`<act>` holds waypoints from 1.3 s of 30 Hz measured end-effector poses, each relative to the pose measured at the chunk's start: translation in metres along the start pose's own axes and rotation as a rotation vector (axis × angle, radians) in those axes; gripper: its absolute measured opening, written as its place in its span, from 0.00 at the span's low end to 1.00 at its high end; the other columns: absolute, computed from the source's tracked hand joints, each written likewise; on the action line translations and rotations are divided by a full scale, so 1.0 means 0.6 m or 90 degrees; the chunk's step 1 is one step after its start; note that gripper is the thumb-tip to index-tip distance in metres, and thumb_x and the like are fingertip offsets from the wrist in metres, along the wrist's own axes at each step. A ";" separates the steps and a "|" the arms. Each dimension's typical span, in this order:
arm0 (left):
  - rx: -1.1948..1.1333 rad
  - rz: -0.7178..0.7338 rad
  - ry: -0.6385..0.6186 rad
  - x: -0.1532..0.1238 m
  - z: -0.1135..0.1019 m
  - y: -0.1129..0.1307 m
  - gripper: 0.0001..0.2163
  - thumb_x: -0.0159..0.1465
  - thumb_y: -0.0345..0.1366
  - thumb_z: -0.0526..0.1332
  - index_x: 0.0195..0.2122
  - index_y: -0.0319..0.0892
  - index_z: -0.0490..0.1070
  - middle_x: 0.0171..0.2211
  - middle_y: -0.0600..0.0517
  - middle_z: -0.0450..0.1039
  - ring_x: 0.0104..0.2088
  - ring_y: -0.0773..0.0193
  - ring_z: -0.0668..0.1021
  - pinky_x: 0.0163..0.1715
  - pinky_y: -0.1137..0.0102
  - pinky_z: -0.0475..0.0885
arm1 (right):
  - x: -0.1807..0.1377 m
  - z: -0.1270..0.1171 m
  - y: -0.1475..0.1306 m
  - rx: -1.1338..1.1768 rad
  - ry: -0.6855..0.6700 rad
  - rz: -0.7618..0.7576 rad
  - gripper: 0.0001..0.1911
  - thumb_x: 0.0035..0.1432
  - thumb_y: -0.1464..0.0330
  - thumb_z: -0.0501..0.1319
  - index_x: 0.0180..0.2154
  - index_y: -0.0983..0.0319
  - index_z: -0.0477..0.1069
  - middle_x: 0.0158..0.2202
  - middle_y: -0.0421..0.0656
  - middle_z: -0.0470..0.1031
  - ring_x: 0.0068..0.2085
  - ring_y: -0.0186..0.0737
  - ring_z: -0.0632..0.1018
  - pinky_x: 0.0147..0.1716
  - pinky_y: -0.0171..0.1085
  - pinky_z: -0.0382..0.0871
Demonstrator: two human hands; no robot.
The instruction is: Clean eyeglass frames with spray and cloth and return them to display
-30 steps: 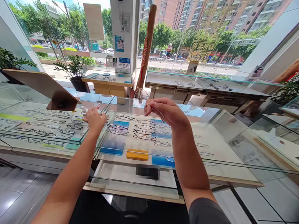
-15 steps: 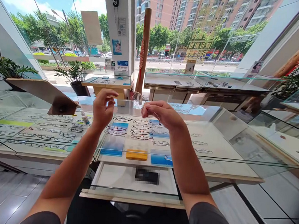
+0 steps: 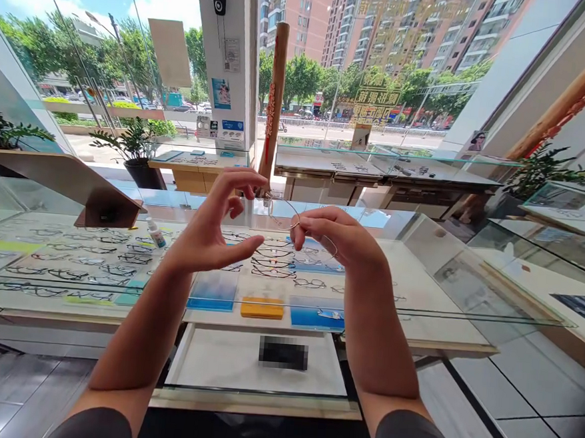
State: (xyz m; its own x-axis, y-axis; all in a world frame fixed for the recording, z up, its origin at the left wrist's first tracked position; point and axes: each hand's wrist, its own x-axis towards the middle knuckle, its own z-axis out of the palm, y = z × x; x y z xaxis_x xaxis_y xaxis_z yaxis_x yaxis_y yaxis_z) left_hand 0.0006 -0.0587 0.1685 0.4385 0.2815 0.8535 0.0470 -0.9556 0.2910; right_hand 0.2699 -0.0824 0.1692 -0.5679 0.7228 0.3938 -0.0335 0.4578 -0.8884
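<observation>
My right hand [image 3: 344,239] pinches a pair of thin wire-framed eyeglasses [image 3: 292,207] between thumb and fingers, holding it up above the glass counter [image 3: 406,314]. One rim reaches out to the left of the fingertips, and part of the frame shows below the hand. To the left, my left hand [image 3: 214,230] is open, thumb and fingers spread in a C shape. Its fingertips are close to the glasses' far side; whether they touch cannot be made out. Beneath both hands, several eyeglasses [image 3: 273,263] lie in rows under the glass.
A yellow case [image 3: 262,308] and blue cards [image 3: 211,297] lie inside the counter. Below, an open drawer [image 3: 212,360] holds a blurred dark object [image 3: 283,353]. A tilted panel [image 3: 50,175] and a small white bottle [image 3: 156,233] are at left.
My left hand has moved right towards the glasses, its thumb and fingers spreading apart. My right hand has shifted slightly right, and the glasses have turned. The whole view has shifted a little.
</observation>
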 end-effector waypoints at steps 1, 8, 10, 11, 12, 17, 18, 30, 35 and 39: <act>0.052 -0.003 -0.017 -0.001 -0.001 0.003 0.35 0.61 0.43 0.78 0.68 0.54 0.68 0.61 0.44 0.71 0.49 0.57 0.75 0.35 0.67 0.73 | 0.002 0.002 0.002 0.004 -0.007 0.004 0.19 0.73 0.59 0.64 0.31 0.60 0.83 0.30 0.41 0.80 0.36 0.37 0.77 0.43 0.40 0.68; 0.171 0.016 -0.075 0.004 -0.005 0.013 0.29 0.66 0.49 0.76 0.65 0.51 0.74 0.58 0.44 0.75 0.52 0.55 0.78 0.42 0.64 0.78 | 0.008 0.011 0.008 0.015 -0.062 0.005 0.19 0.74 0.61 0.63 0.31 0.60 0.83 0.31 0.40 0.80 0.36 0.36 0.77 0.43 0.38 0.69; 0.170 0.017 -0.083 0.006 -0.006 0.012 0.24 0.67 0.48 0.75 0.62 0.50 0.77 0.57 0.44 0.76 0.53 0.55 0.79 0.45 0.64 0.79 | 0.008 0.011 0.008 0.010 -0.070 0.003 0.19 0.75 0.60 0.63 0.32 0.60 0.83 0.31 0.40 0.80 0.36 0.36 0.78 0.44 0.38 0.70; 0.168 0.014 -0.087 0.006 -0.007 0.011 0.22 0.68 0.47 0.74 0.61 0.50 0.77 0.56 0.44 0.77 0.53 0.55 0.79 0.46 0.63 0.79 | 0.007 0.011 0.008 0.008 -0.072 0.004 0.19 0.75 0.60 0.63 0.32 0.60 0.83 0.31 0.40 0.80 0.36 0.36 0.78 0.44 0.38 0.70; 0.167 0.010 -0.090 0.006 -0.008 0.011 0.21 0.68 0.47 0.74 0.60 0.50 0.78 0.56 0.45 0.77 0.52 0.55 0.80 0.46 0.63 0.80 | 0.007 0.011 0.009 0.006 -0.072 0.005 0.19 0.75 0.60 0.63 0.32 0.60 0.83 0.31 0.41 0.80 0.36 0.36 0.78 0.44 0.38 0.71; 0.172 0.003 -0.101 0.006 -0.013 0.010 0.19 0.67 0.49 0.75 0.56 0.50 0.80 0.53 0.46 0.79 0.51 0.56 0.81 0.49 0.61 0.80 | 0.008 0.011 0.010 -0.008 -0.073 0.005 0.19 0.74 0.59 0.64 0.31 0.60 0.83 0.31 0.41 0.81 0.35 0.37 0.78 0.43 0.39 0.73; 0.171 0.010 -0.098 0.007 -0.014 0.011 0.19 0.67 0.49 0.75 0.55 0.50 0.80 0.52 0.46 0.79 0.51 0.56 0.81 0.50 0.61 0.79 | 0.008 0.011 0.009 -0.017 -0.077 0.004 0.20 0.74 0.58 0.64 0.31 0.60 0.83 0.31 0.41 0.81 0.35 0.37 0.78 0.43 0.39 0.73; 0.222 -0.013 0.164 -0.004 -0.025 0.006 0.24 0.62 0.53 0.78 0.56 0.54 0.80 0.50 0.49 0.80 0.49 0.54 0.80 0.42 0.59 0.77 | -0.002 0.008 0.014 -0.322 0.360 -0.327 0.28 0.62 0.46 0.74 0.58 0.51 0.79 0.54 0.43 0.83 0.54 0.49 0.84 0.55 0.50 0.78; 0.213 -0.049 0.216 -0.006 -0.017 0.002 0.22 0.63 0.51 0.78 0.57 0.56 0.79 0.50 0.51 0.79 0.46 0.57 0.80 0.44 0.59 0.76 | 0.010 0.026 0.025 -0.435 0.458 -0.392 0.25 0.63 0.50 0.74 0.57 0.51 0.78 0.50 0.42 0.82 0.49 0.48 0.83 0.52 0.51 0.78; 0.167 -0.082 0.212 -0.005 -0.014 0.003 0.22 0.63 0.49 0.79 0.57 0.57 0.80 0.52 0.51 0.79 0.48 0.57 0.80 0.43 0.60 0.76 | 0.012 0.036 0.024 -0.457 0.471 -0.390 0.20 0.65 0.51 0.73 0.53 0.52 0.78 0.45 0.41 0.81 0.45 0.45 0.82 0.49 0.49 0.77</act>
State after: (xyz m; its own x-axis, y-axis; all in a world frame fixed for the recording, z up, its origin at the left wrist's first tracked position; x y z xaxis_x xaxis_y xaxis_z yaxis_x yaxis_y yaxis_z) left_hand -0.0083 -0.0608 0.1701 0.1034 0.3721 0.9224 0.3269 -0.8886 0.3218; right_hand 0.2474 -0.0816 0.1540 0.0007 0.2982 0.9545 0.4668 0.8440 -0.2640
